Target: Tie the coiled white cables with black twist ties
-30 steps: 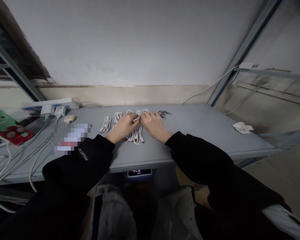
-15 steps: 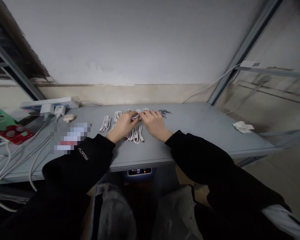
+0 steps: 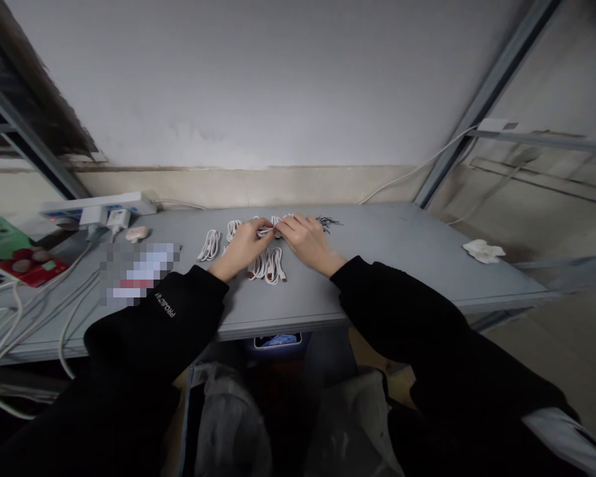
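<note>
The left hand (image 3: 245,245) pinched a coiled white cable (image 3: 265,232) between thumb and fingers, above the middle of the grey desk (image 3: 417,265). The right hand (image 3: 305,240) came up against it, the two sets of fingertips meeting at the coil's right end; whether the right fingers gripped the cable itself could not be told, since they covered that spot.

Other white cables lay coiled around the hands: one bundle (image 3: 209,245) farthest left, another (image 3: 234,230) just behind the left wrist, and a cluster (image 3: 274,266) in front, with reddish connector ends toward the near edge. More coils showed behind the fingers, partly hidden. A loose heap of thin black ties (image 3: 328,224) sat just beyond the right hand.

Toward the left stood a white power strip (image 3: 142,203) with chargers (image 3: 118,218) plugged in, near a small pale case (image 3: 138,233). A crumpled white tissue (image 3: 483,251) lay well apart at the right.
</note>
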Tool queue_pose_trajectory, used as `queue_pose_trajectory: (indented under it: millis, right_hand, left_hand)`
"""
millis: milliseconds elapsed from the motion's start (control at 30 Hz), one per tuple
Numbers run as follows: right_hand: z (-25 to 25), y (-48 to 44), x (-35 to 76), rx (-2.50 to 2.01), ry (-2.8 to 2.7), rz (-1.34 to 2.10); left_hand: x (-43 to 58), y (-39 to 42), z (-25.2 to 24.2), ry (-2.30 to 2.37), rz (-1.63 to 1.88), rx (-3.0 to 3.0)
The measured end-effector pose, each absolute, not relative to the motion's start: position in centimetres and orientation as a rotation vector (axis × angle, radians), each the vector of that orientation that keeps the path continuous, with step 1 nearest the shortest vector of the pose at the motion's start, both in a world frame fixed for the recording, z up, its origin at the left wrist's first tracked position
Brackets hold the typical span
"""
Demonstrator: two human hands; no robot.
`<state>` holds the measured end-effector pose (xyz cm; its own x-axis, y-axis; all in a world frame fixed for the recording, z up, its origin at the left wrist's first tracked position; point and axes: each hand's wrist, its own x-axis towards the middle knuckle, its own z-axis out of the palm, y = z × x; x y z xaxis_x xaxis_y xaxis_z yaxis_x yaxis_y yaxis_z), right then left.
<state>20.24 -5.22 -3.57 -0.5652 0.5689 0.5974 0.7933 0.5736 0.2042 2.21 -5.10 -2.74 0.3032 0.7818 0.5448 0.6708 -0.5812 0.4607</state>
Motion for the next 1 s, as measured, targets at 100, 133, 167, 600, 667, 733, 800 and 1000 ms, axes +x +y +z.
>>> queue_pose_trajectory:
  millis: [100,133,167,600,667,733,800,1000]
  right_hand:
    - [-3.6,-5.3,20.1,-1.099,-2.323,-0.627]
    - [-3.6,-5.3,20.0,-1.102,-2.313,-0.614]
    - [-3.7,-5.3,19.9,-1.106,-2.296,-0.591]
    - [-4.3,-3.8,19.7,-1.252,-1.812,0.169]
    - [-4.3,-3.5,19.7,-1.215,-1.783,0.224]
    - [-4.4,-3.4,19.8,-1.176,-1.773,0.235]
    - [-4.4,-3.3,19.8,-1.138,-1.778,0.201]
    - [-4.2,-3.5,20.0,-1.046,-1.846,0.002]
  left_hand:
    - [2.1,-5.0,-2.9,1.353,1.130,2.486]
    - [2.1,-5.0,-2.9,1.363,1.117,2.518]
    - [2.1,-5.0,-2.9,1.380,1.097,2.550]
    - [2.4,-5.4,-2.5,1.486,0.977,2.765]
    - [2.4,-5.3,-2.6,1.465,1.037,2.729]
    - [2.4,-5.2,-2.7,1.445,1.102,2.683]
    - [2.4,-5.1,-2.7,1.425,1.162,2.634]
    - [2.6,-5.1,-2.6,1.411,1.309,2.499]
